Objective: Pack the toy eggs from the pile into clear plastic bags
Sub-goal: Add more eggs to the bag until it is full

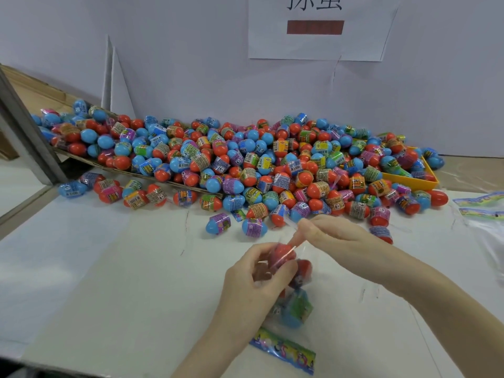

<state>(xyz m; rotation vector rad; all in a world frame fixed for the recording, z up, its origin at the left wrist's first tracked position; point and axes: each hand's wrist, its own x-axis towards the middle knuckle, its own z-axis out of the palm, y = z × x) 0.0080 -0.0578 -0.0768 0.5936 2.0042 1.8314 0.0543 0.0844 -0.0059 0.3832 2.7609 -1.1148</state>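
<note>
Head view: toy eggs [245,165] with "6" labels (other print unreadable).

A wall sign [319,28] shows large dark characters, cut off at the top. Some egg labels [161,198] seem to read "6+".

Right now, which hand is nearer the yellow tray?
Right. The right hand is below-left of the yellow tray, by the pile's edge; the left hand is farther left and nearer the person.
</note>
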